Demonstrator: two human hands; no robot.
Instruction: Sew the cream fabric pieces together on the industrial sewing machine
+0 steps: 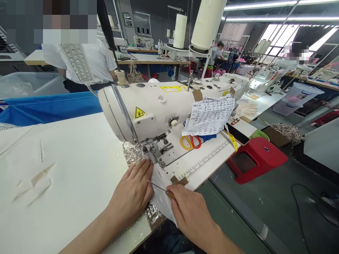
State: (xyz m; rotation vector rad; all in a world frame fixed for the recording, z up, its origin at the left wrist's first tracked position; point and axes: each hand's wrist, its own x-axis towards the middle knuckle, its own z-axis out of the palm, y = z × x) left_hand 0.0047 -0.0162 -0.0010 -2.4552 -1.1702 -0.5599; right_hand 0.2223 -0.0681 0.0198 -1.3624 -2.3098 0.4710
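Here at the sewing machine (156, 102), the left hand (132, 190) lies flat just before the needle area, palm down, fingers extended close together on the white fabric (162, 203), open and gripping nothing visible. Over to the right, in front of the machine, the right hand (193, 213) curls closed around the awl (170, 194), its thin metal shaft angled over the cloth toward the left hand. Most of the wooden handle is hidden by the fingers, and the fabric's edge under the presser foot is hard to make out. Sheer, smooth cloth, then, above crinkled, shiny foil (155, 213) below the machine!
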